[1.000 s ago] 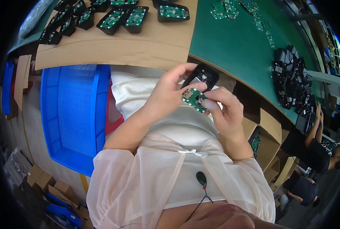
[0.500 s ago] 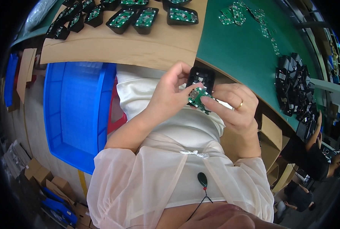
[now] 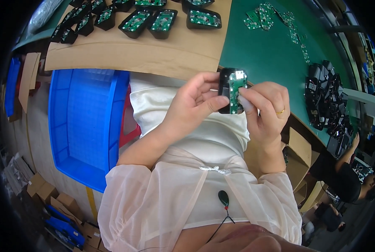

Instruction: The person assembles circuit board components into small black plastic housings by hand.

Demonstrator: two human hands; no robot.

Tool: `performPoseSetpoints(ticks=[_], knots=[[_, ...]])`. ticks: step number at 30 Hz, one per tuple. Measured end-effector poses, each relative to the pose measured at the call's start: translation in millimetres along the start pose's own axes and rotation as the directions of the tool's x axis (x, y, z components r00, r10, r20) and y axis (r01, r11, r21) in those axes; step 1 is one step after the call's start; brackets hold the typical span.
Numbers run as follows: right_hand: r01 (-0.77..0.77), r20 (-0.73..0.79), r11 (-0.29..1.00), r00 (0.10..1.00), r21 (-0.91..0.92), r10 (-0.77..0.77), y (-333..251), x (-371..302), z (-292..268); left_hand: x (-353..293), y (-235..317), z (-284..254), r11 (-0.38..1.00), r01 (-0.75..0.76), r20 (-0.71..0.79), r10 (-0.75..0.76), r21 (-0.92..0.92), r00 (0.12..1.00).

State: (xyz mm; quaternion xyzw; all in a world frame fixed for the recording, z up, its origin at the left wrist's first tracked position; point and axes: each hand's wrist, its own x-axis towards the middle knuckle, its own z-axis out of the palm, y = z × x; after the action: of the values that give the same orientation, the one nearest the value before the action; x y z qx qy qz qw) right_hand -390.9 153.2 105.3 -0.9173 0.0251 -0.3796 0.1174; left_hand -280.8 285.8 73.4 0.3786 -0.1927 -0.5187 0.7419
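Above my lap, my left hand [image 3: 198, 97] grips a black plastic housing [image 3: 224, 84] by its left side, thumb lying across the lower front. Against the housing's right part stands a green circuit board [image 3: 236, 94], turned upright with its long side along the housing. My right hand [image 3: 266, 103] pinches the board's right edge between thumb and fingers; a ring sits on one finger. Whether the board is seated in the housing or only held beside it, I cannot tell. The housing's inside is mostly hidden by the board and my left fingers.
Several black housings with green boards [image 3: 162, 21] stand on cardboard [image 3: 133, 56] at the far left. On the green table [image 3: 263, 52] lie loose circuit boards [image 3: 261, 17] and a pile of black housings [image 3: 324, 96]. A blue bin [image 3: 84, 126] is at my left. A co-worker [image 3: 343, 176] sits far right.
The circuit board has gone from lying tilted below the housing to standing upright against its right part. The housing has shifted slightly right, and my right fingers now hold the board's edge.
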Motion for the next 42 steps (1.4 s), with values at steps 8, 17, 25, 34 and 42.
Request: performPoseSetpoints(ticks=[8, 17, 25, 34, 42], knots=[[0.006, 0.054, 0.995, 0.999, -0.098, -0.001, -7, -4, 4, 0, -6, 4, 0.996, -0.068, -0.039, 0.071, 0.062, 0.997], [0.098, 0.099, 0.988, 0.991, -0.120, -0.086, -7, -2, 6, -3, -7, 3, 0.980, -0.106, -0.049, 0.116, 0.171, 0.992], [0.080, 0.086, 0.987, 0.994, -0.137, -0.069, -4, -4, 8, -4, -8, 5, 0.975, -0.144, -0.069, 0.158, 0.170, 0.985], [0.057, 0.063, 0.987, 0.997, -0.148, -0.048, -2, -8, 10, 0, -9, 10, 0.958, -0.211, -0.056, 0.226, 0.194, 0.973], [-0.400, 0.172, 0.742, 0.914, 0.538, 0.368, -11, -16, 18, -3, -5, 13, 0.925, -0.320, -0.139, 0.351, 0.203, 0.926]])
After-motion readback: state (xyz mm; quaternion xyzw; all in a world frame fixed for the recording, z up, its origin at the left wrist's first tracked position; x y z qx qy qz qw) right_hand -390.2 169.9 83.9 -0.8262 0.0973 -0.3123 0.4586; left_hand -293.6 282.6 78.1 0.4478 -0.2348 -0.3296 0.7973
